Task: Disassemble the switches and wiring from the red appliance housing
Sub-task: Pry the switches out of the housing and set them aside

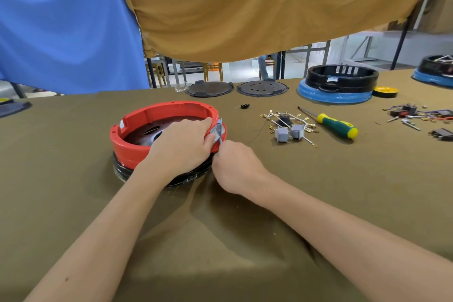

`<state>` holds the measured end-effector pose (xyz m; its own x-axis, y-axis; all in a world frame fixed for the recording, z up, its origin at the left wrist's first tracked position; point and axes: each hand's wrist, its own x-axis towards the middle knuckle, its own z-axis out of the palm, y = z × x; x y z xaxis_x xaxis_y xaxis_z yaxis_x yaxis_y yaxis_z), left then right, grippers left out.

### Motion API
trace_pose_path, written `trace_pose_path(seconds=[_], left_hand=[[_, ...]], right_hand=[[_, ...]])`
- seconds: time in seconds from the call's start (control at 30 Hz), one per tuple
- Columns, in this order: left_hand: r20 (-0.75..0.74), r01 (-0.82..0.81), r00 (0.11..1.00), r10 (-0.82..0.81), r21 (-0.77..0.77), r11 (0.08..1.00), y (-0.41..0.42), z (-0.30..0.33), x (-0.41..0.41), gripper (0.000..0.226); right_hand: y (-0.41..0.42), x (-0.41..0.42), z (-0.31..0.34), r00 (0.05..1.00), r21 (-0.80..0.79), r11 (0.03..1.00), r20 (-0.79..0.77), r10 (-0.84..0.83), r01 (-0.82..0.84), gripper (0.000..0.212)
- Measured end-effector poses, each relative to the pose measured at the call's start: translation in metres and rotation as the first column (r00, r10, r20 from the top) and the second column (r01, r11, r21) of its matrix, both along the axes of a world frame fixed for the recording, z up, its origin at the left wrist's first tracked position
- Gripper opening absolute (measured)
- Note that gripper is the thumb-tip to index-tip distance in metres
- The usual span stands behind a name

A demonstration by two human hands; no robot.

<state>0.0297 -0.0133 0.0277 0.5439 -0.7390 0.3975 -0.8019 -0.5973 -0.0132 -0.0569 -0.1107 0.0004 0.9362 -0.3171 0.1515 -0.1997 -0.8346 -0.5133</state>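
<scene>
Grip: left hand (186,140) holds red housing (137,130), right hand (235,167) pinches grey switch (218,131) | done: two switches (289,133) out | left: this one

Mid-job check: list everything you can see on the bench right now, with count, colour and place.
red housing: 1, red on black base, centre-left
switch: 1, grey, at housing's right rim
loose switches: 2, grey, right of housing
wires: bundle, white, behind loose switches
screwdriver: 1, green-yellow handle, right
round plates: 2, dark, far edge
black housing: 1, black on blue, far right
left hand: on rim, holding switch
right hand: fingers pinching at switch
</scene>
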Motion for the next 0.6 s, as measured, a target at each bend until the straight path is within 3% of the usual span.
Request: trace_pose_path(seconds=[0.2, 0.6], left_hand=[[0.0, 0.005, 1.0, -0.005, 0.004, 1.0, 0.001, 0.0, 0.001, 0.019], [-0.01, 0.001, 1.0, -0.001, -0.067, 0.998, 0.002, -0.005, -0.004, 0.035]], right_hand=[[-0.019, 0.002, 0.013, 0.999, 0.138, 0.989, -0.023, -0.047, 0.05, 0.025], [-0.028, -0.005, 0.012, 0.994, 0.071, 0.992, -0.01, -0.107, 0.108, 0.03]])
